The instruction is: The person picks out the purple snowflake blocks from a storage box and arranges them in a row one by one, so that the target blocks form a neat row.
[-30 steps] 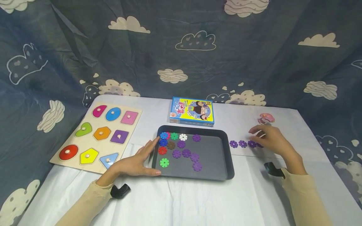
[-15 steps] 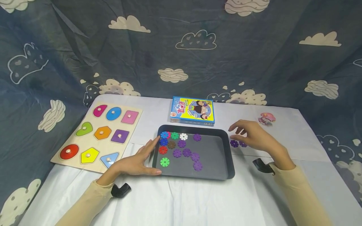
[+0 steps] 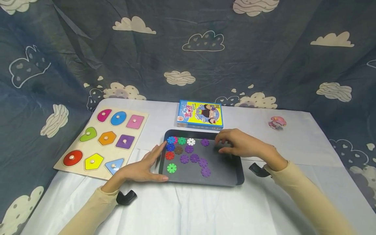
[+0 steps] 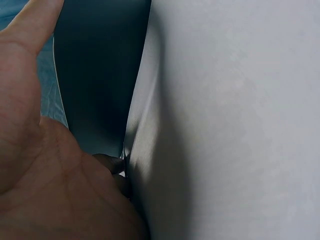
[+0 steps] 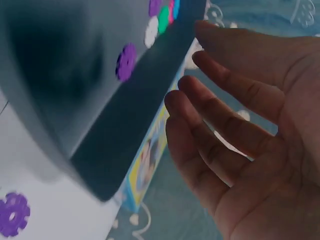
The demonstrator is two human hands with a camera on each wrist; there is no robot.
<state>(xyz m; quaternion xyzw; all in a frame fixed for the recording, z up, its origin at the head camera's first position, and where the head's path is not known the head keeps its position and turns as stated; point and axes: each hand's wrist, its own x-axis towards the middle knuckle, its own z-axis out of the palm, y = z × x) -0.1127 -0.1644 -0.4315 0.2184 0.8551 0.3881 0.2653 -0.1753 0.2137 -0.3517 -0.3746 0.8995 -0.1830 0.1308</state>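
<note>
A dark grey tray [image 3: 221, 173] holds flower-shaped plastic discs: purple ones [image 3: 194, 158], a white one [image 3: 191, 141], a red one [image 3: 169, 155] and several other colours. My left hand [image 3: 141, 170] rests along the tray's left side, thumb at the near corner and fingers spread. Over the tray's right part hovers my right hand [image 3: 244, 143], its fingers loosely bent. The right wrist view shows nothing between those fingers. Outside the tray, a purple disc [image 5: 14, 214] lies on the white cloth in that view; in the head view my right hand and forearm cover that spot.
Behind the tray stands a blue and yellow card box [image 3: 199, 114]. A wooden shape puzzle board [image 3: 101, 143] lies on the left. A small pink toy [image 3: 277, 122] sits at the back right. A cloud-patterned cloth [image 3: 158, 49] hangs behind the table.
My right hand has moved left from the row of purple discs on the cloth to above the tray. The left hand stays at the tray's side.
</note>
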